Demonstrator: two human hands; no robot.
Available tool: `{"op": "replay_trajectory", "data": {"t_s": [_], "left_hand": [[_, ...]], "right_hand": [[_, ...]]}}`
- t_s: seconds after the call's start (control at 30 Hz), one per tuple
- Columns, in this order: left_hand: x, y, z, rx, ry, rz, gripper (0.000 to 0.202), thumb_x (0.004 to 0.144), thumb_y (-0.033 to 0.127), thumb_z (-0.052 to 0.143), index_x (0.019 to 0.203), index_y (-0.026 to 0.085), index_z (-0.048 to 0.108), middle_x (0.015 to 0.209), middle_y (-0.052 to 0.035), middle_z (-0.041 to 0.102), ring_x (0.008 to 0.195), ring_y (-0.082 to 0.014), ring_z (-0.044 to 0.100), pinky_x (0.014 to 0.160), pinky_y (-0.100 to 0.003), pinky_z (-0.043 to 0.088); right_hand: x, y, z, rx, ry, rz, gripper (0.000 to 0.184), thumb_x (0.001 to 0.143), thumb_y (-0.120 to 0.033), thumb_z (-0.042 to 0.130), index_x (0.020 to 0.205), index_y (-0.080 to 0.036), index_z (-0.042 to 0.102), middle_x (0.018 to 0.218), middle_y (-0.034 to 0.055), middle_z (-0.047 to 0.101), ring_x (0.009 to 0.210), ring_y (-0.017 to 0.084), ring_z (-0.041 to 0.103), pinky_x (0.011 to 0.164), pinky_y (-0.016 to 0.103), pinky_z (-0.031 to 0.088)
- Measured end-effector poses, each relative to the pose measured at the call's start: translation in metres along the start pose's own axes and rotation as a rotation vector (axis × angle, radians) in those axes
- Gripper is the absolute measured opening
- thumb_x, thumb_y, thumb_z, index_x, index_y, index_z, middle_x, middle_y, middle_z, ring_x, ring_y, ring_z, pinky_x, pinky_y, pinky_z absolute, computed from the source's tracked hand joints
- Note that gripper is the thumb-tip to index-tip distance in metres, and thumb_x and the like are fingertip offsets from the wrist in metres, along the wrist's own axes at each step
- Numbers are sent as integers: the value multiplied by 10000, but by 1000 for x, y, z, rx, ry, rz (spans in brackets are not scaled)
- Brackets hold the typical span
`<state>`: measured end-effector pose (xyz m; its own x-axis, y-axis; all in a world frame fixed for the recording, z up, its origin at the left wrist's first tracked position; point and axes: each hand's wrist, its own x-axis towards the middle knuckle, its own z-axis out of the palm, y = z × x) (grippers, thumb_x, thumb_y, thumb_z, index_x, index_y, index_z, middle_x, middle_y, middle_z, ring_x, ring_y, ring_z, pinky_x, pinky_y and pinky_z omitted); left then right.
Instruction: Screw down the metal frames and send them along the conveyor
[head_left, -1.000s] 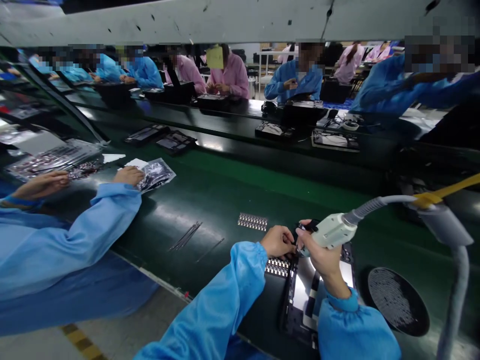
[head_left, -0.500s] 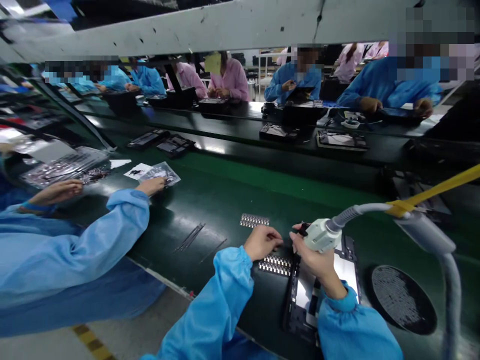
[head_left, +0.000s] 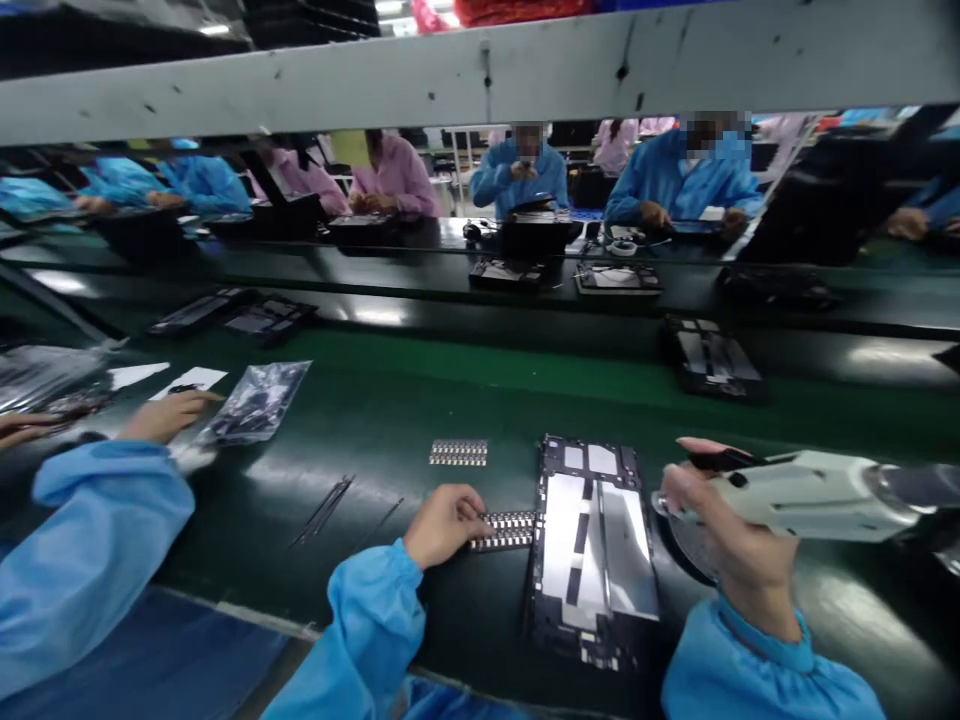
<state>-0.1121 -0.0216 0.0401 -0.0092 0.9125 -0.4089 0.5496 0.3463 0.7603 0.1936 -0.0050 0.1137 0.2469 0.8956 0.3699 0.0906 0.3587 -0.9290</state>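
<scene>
An opened tablet (head_left: 559,500) with silver battery panels lies on the green bench between my hands. To its left, my left hand (head_left: 446,525) is closed in a pinch over the end of a strip of small metal parts (head_left: 510,530). Whatever sits between those fingertips is too small to make out. A second such strip (head_left: 458,453) lies just beyond. My right hand (head_left: 739,535) is wrapped round a white corded electric screwdriver (head_left: 810,495), right of the tablet. Its tip is hidden near a dark round dish (head_left: 686,545), which my hand partly covers.
Thin dark rods (head_left: 326,508) lie left of my left hand. A co-worker's hand (head_left: 169,415) is at white paper beside a clear plastic bag (head_left: 259,400). Another opened tablet (head_left: 712,355) lies beyond on the right. A grey beam (head_left: 375,75) crosses overhead.
My right hand has carried the screwdriver from over the tablet to its right side, near the round dish. My left hand has come down onto the lower strip. The view has turned right.
</scene>
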Motion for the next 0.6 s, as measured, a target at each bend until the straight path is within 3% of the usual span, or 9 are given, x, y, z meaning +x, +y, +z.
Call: {"op": "replay_trajectory", "data": {"t_s": [0.1,0.2,0.3,0.4,0.47,0.6], "left_hand": [[3,1,-21,-124,40,12,291,595,351,734,798,158,656,669,-19,690,690,-188,643,689,-284,483],[0,4,-32,39,84,49,370,611,442,723,836,148,701,747,-45,699,720,-204,635,690,-295,475],[-5,6,-23,297,66,111,401,584,399,762,909,171,700,848,-35,679,722,-188,598,682,-289,451],[-8,6,-6,477,93,152,287,581,320,758,823,196,665,859,-8,645,727,-172,569,675,-276,417],[-8,5,0,435,81,122,243,589,325,740,761,196,627,755,14,619,703,-169,572,654,-268,412],[-5,3,-3,46,-27,32,301,569,400,733,690,175,573,612,16,608,627,-167,594,624,-274,451]], "right_hand": [[1,8,-30,18,121,41,319,691,-280,794,972,-184,676,497,-35,580,416,149,527,455,308,453],[2,23,-46,30,196,82,301,643,-276,816,886,-188,663,454,-37,566,385,164,516,424,322,437],[4,38,-49,16,245,89,253,632,-272,815,788,-186,635,441,-36,565,378,161,518,425,321,440],[5,49,-47,48,258,121,252,616,-259,816,745,-176,616,430,-38,556,368,150,512,409,301,430],[6,54,-45,60,257,144,242,619,-248,810,742,-171,617,435,-36,560,372,146,515,410,294,438],[7,62,-43,39,259,147,224,632,-241,789,775,-166,635,437,-39,561,367,140,510,410,290,449]]}}
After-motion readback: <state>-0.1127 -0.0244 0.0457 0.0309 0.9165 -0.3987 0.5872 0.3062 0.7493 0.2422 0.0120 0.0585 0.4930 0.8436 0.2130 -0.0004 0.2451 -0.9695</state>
